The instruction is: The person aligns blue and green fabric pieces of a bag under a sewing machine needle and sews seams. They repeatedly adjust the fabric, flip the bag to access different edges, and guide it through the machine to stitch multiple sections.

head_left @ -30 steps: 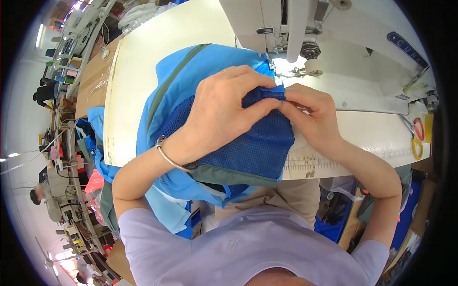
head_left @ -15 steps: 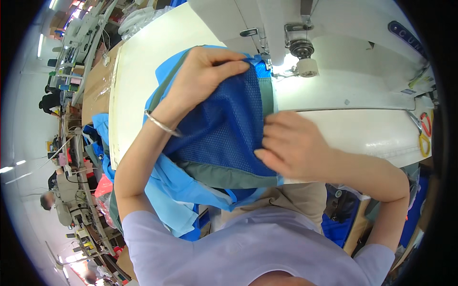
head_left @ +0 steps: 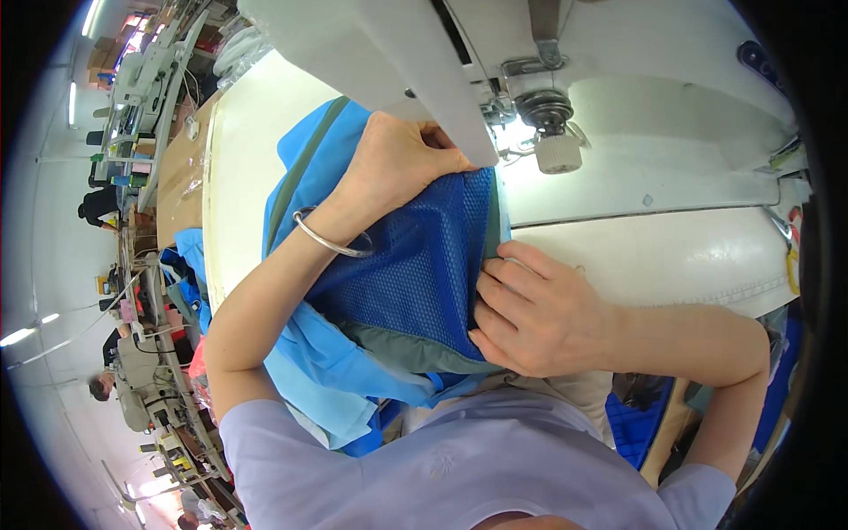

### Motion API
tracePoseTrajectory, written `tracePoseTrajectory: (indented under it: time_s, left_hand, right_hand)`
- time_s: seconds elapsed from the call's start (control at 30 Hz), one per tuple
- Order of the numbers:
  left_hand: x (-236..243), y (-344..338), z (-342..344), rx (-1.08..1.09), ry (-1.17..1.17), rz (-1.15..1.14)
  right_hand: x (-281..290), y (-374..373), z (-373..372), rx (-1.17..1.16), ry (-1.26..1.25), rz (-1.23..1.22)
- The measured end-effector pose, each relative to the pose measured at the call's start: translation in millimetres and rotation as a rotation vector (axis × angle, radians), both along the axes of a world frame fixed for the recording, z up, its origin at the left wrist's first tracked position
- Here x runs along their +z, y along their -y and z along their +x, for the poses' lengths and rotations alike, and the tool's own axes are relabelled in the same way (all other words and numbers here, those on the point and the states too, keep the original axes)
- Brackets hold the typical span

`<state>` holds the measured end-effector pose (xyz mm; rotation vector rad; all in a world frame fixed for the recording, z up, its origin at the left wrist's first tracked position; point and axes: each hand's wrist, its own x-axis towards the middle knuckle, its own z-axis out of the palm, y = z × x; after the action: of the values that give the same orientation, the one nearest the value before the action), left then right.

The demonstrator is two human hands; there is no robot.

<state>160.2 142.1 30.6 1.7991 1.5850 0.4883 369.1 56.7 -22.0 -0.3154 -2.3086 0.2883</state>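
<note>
A garment piece with dark blue mesh, light blue cloth and grey-green strips lies across the white sewing table and hangs over its front edge. My left hand is closed on the mesh's upper edge, close to the head of a sewing machine, whose tip hides the fingertips in part. Along the right edge of the mesh, by the grey-green strip, my right hand has its fingers curled and pinches the cloth. A lit spot glows under the needle area, just beyond my left hand.
The machine's round tension knob juts out at the upper right. Scissors lie at the table's far right edge. More blue garments are heaped beyond the table's left edge. Other sewing stations and people are farther left.
My right hand has come nearer to me along the mesh's right edge and now grips the cloth there. My left hand still holds the upper edge. The whole view has shifted somewhat.
</note>
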Motion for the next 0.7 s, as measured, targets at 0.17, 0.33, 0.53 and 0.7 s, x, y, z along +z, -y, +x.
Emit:
tracePoseTrajectory:
  time_s: [0.17,0.33,0.53,0.7]
  left_hand:
    - [-7.9,9.3,0.4,-0.063,-0.161,0.240]
    - [-5.7,23.6,8.1,-0.288,-0.410,0.770]
    - [0.8,33.0,-3.2,-0.407,-0.382,0.636]
    - [-16.7,25.4,-18.9,-0.457,-0.318,0.753]
  right_hand:
    - [-0.9,1.4,-1.1,-0.015,0.003,0.039]
    - [-1.0,2.0,0.2,-0.012,0.054,0.083]
    - [-1.5,2.7,2.2,-0.007,0.092,0.102]
    - [-0.4,-1.8,0.2,0.017,0.027,0.030]
